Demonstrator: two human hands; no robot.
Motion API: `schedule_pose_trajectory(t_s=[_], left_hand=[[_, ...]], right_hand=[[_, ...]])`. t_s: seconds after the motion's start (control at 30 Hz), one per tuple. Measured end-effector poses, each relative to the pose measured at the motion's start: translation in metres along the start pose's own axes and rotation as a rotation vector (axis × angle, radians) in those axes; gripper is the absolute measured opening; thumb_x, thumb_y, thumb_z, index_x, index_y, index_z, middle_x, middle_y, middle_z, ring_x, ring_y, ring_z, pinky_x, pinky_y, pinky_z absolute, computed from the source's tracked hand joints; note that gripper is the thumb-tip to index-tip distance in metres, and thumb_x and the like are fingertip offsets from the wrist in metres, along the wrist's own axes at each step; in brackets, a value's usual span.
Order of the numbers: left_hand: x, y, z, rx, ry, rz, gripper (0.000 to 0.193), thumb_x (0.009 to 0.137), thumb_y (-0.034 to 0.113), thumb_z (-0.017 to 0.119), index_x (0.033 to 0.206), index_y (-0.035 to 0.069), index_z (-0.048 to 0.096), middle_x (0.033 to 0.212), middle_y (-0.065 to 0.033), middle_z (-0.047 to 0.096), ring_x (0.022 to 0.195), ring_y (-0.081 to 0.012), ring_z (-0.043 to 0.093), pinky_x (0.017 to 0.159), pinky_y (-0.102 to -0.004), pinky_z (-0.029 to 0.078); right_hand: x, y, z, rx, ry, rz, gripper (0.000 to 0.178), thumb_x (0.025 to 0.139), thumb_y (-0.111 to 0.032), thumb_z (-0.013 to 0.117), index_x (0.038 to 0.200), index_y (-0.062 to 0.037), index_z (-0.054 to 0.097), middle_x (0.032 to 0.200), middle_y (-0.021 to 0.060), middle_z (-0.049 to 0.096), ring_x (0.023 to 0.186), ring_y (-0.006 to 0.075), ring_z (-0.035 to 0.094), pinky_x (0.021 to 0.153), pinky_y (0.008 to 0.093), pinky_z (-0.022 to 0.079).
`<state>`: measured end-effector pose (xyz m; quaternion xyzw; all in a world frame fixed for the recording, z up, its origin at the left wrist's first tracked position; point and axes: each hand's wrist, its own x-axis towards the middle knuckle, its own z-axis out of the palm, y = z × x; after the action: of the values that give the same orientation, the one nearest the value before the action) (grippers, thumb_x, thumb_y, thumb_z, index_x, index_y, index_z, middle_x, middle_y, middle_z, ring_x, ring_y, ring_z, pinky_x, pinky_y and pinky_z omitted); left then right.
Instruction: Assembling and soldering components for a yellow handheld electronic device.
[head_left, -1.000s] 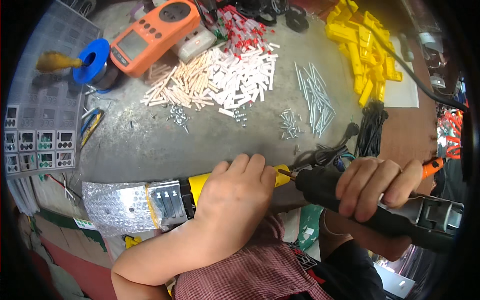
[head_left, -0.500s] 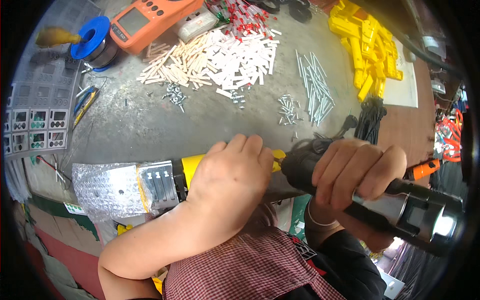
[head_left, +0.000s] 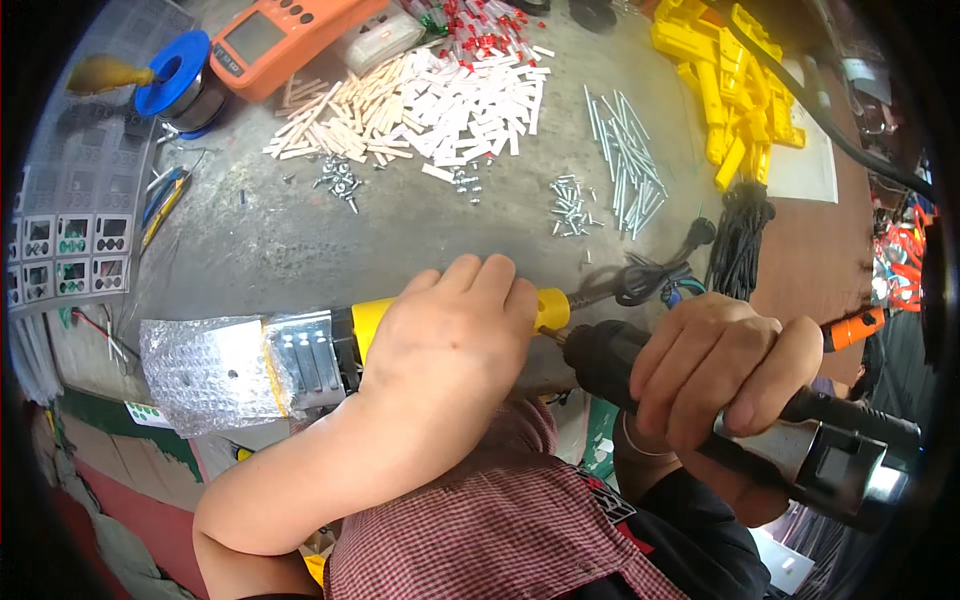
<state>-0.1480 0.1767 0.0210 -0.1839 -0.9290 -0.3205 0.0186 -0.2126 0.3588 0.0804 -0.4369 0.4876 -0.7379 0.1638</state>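
My left hand (head_left: 450,330) is closed over a yellow plastic housing (head_left: 374,324) at the near edge of the bench. The housing lies sideways, and its left end joins a dark body partly covered in bubble wrap (head_left: 205,372). A dark cable (head_left: 645,283) leads from its right end. My right hand (head_left: 725,365) wraps round a black power screwdriver (head_left: 612,362), held tilted with its tip toward the left. The bit is beside the right end of the housing; whether it touches a screw is too small to tell.
Small screws (head_left: 574,206), long metal pins (head_left: 627,165) and white sleeves (head_left: 470,110) lie in piles beyond my hands. Yellow plastic parts (head_left: 735,80) are heaped at the far right. An orange meter (head_left: 262,42) and a blue spool (head_left: 180,80) stand far left.
The screwdriver's front end has drawn slightly down and away from the housing, so the bit and the cable behind it show more. My left hand keeps its hold.
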Motion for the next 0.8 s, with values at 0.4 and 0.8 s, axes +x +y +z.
schedule_pose_trajectory(t_s=[0.4,0.8], left_hand=[[-0.052,0.017,-0.018,0.150,0.097,0.076,0.045,0.072,0.025,0.067,0.113,0.009,0.062,0.119,-0.0080,0.059,0.115,-0.0269,0.054,0.099,-0.0480,0.039],[-0.107,-0.018,0.005,0.431,0.126,0.189,0.033,0.089,0.037,0.053,0.116,0.019,0.058,0.138,-0.0016,0.051,0.130,-0.0192,0.043,0.095,-0.0525,0.040]], right_hand=[[0.013,0.010,0.016,-0.178,0.271,0.054,0.055,0.076,-0.050,0.076,0.091,-0.0091,0.042,0.059,0.0029,0.057,0.047,0.0165,0.057,0.049,0.0288,0.048],[0.081,0.053,0.078,-0.029,0.065,0.031,0.060,0.071,-0.059,0.076,0.089,-0.0132,0.041,0.059,0.0010,0.052,0.047,0.0171,0.053,0.050,0.0296,0.045]])
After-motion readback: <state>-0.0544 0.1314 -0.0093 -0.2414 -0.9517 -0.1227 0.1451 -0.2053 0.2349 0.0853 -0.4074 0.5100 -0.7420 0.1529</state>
